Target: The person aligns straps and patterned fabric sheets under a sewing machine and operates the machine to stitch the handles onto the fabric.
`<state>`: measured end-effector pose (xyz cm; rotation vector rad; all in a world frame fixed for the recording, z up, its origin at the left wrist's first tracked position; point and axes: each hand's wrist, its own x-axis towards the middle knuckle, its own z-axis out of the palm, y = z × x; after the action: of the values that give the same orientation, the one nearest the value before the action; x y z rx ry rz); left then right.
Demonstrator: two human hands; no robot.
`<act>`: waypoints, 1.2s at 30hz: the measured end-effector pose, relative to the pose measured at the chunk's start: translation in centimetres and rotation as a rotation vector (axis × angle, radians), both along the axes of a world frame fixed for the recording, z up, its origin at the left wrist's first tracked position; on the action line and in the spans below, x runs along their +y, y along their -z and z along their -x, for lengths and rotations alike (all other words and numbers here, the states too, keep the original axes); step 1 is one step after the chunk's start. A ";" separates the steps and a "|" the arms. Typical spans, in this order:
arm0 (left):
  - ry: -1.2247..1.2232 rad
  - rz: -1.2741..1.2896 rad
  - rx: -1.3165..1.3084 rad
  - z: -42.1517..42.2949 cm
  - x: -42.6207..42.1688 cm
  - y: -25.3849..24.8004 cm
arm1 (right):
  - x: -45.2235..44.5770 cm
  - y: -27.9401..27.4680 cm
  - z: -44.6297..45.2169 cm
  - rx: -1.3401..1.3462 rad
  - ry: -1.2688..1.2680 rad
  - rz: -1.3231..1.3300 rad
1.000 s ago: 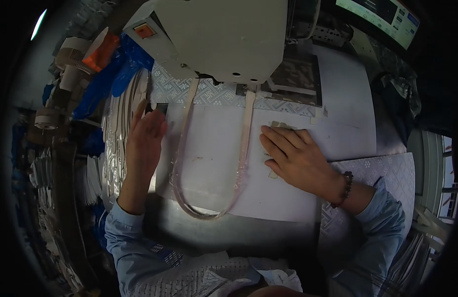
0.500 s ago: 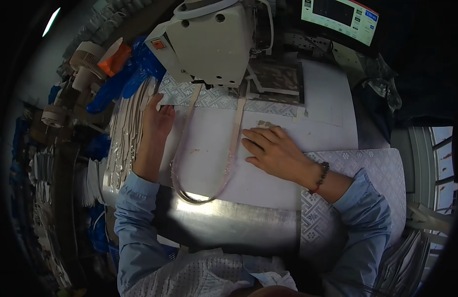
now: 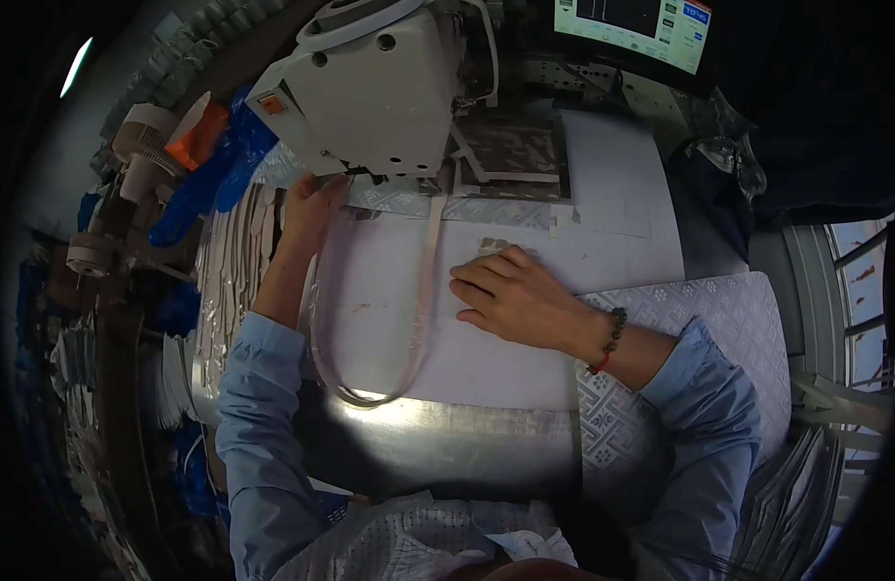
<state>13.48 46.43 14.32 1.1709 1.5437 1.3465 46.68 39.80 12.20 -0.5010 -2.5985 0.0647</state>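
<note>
While the left hand (image 3: 312, 205) is resting at the lower left edge of the machine head (image 3: 370, 107), its fingers are lying near the left end of the looped strap (image 3: 427, 261); that corner is dim, so I cannot tell whether they are clamping on it. The strap is forming a long U mostly on the white sheet (image 3: 525, 373), its right end reaching the patterned strip (image 3: 505, 211) under the machine head. The right hand (image 3: 515, 300) is resting palm down on the sheet, right of the loop, its fingers slightly apart with nothing visible between them. The step in hand seems to be tending the strap's left end at the machine, and the next move is probably calling for that end to be lying flat while the sheet is staying steady. Beyond the left hand, a blue plastic bag (image 3: 215, 174) is drooping, its contents not showing. Nearer the person, the metal tabletop (image 3: 467, 445) is catching light, and a patterned panel (image 3: 699, 300) is extending beneath the right forearm
</note>
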 end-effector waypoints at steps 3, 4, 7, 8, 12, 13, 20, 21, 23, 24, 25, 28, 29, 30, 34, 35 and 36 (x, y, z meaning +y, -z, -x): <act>-0.083 -0.101 0.095 2.9 1.4 0.6 | 0.2 -0.7 -0.2 0.020 -0.084 -0.005; -0.095 -0.125 0.101 3.9 0.9 -0.2 | 0.1 -0.7 -0.2 0.082 -0.100 -0.008; -0.147 -0.155 0.087 6.2 -2.5 -3.4 | 0.3 -1.3 0.0 0.155 -0.162 -0.003; -0.196 -0.158 0.105 7.8 -4.2 -4.4 | 0.3 -1.7 -0.2 0.146 -0.162 0.016; -0.379 -0.338 0.066 13.2 -15.3 -7.5 | 1.9 -1.2 -0.7 0.129 -0.180 -0.016; -0.463 -0.382 0.014 14.2 -19.3 -7.9 | 2.5 -0.6 -0.9 0.104 -0.155 0.008; -1.167 -0.520 0.074 16.9 -47.6 2.8 | 6.8 2.8 -1.6 -0.072 -0.041 0.075; -1.227 -0.448 0.063 16.8 -49.2 5.3 | 9.7 2.9 -1.0 -0.101 0.066 0.207; -1.156 -0.460 -0.147 17.2 -53.4 11.1 | 11.9 2.7 -0.9 -0.196 0.092 0.243; -1.189 -0.450 -0.245 16.5 -54.8 13.1 | 12.6 2.0 -1.8 -0.273 0.147 0.294; -1.268 -0.476 -0.236 16.1 -54.7 15.1 | 13.2 0.8 -2.7 -0.295 0.153 0.288; -1.375 -0.524 -0.335 17.0 -54.3 25.2 | 14.5 -0.4 -5.3 -0.534 0.159 0.291; -1.402 -0.533 -0.394 17.1 -54.3 28.2 | 13.9 -1.3 -6.7 -0.580 0.232 0.328; -1.387 -0.498 -0.475 17.2 -55.1 31.6 | 12.9 -2.3 -8.4 -0.622 0.306 0.365; -1.423 0.154 -0.312 16.5 -56.0 45.8 | 9.9 -5.1 -12.3 -0.707 0.646 0.623; -1.405 0.175 -0.323 15.2 -55.7 45.7 | 9.0 -5.7 -12.0 -0.816 0.655 0.705; -1.156 0.687 0.012 13.9 -54.9 44.4 | 8.0 -6.2 -11.6 -0.918 0.661 0.789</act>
<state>-0.39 -8.46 -30.06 -0.2389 2.5417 1.2065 58.32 47.82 18.42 -2.0399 -2.9729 0.8157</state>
